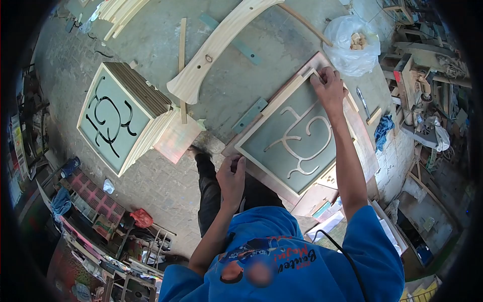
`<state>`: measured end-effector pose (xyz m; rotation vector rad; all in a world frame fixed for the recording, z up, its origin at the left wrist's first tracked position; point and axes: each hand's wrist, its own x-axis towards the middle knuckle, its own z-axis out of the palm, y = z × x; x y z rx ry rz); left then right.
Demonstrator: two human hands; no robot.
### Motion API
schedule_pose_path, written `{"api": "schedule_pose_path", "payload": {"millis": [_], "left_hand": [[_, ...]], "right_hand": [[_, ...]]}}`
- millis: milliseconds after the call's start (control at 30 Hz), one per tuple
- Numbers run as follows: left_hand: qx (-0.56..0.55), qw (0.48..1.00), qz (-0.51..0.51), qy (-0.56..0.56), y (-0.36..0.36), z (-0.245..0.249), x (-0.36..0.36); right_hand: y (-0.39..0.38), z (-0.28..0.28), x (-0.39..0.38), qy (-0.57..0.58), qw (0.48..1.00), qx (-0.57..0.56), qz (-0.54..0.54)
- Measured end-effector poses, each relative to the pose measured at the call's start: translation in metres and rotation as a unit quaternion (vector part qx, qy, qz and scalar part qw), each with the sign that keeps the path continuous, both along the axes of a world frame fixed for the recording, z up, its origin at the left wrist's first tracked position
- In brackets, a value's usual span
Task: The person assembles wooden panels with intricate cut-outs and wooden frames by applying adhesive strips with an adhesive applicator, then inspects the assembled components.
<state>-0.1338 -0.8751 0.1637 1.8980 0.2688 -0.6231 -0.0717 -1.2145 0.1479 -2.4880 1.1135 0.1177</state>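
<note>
Wooden frame with a curled ornament lies at right centre of the picture. Right hand pinches its upper corner. Left hand closes its fingers on the lower-left corner.

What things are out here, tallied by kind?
Square pale wooden frame with curly inlay: 1
Stack of similar square wooden frames: 1
Long curved pale wooden plank: 1
White plastic bag: 1
Blue cloth: 1
Total: 5
</note>
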Motion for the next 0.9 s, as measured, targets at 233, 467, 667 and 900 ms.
{"api": "schedule_pose_path", "payload": {"millis": [233, 467, 667, 900], "left_hand": [[0.011, 0.999, -0.006, -0.030, -0.004, 0.003, 0.000], [0.017, 0.998, -0.013, -0.054, -0.003, 0.002, -0.001], [0.026, 0.999, -0.015, -0.043, 0.002, 0.004, -0.005], [-0.022, 0.999, 0.039, 0.027, 0.020, -0.004, -0.020]], "right_hand": [[-0.011, -0.006, 0.002, 0.020, 0.999, 0.043, -0.010], [-0.013, -0.011, 0.005, 0.036, 0.997, 0.060, -0.034], [-0.008, -0.014, -0.009, -0.081, 0.995, 0.010, 0.050], [0.000, 0.002, -0.062, -0.086, 0.991, -0.065, 0.079]]}}
